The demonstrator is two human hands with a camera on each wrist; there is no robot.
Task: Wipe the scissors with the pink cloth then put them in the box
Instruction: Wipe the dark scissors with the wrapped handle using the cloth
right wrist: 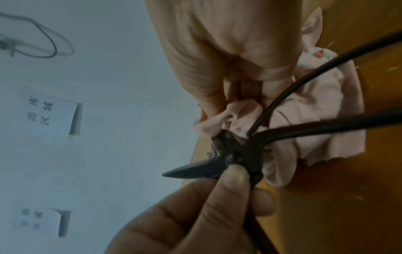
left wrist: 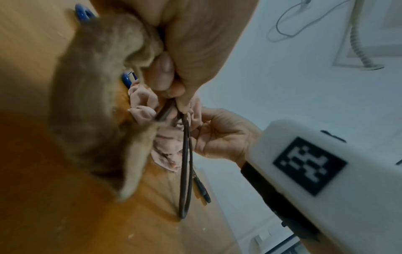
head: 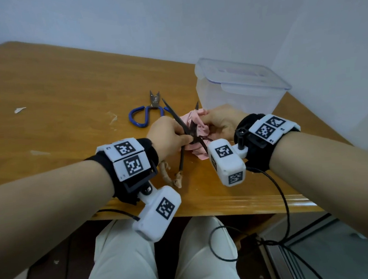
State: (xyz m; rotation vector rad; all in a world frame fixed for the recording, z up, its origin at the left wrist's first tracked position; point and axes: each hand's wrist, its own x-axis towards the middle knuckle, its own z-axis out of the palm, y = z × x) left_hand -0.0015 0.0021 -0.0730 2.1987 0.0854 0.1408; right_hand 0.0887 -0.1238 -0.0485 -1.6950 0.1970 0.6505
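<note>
Dark metal scissors [head: 175, 116] are held above the wooden table [head: 65, 93], blades spread apart. My left hand [head: 184, 139] pinches them at the pivot [right wrist: 239, 155], thumb on top. One handle is wrapped in tan fibre [head: 167, 176]; the dark handle loop [left wrist: 185, 163] hangs toward me. My right hand [head: 208, 121] grips the crumpled pink cloth [head: 196, 125], which is bunched against the scissors just past the pivot [right wrist: 237, 111]. The clear plastic box [head: 238, 91] stands behind my right hand, with a lid lying on top.
Blue-handled scissors [head: 142, 115] lie on the table behind my left hand. Small paper scraps [head: 19, 109] sit at the left. The table's front edge [head: 206, 212] runs just below my wrists. A white wall rises behind the box. Black cables [head: 280, 197] hang at the right.
</note>
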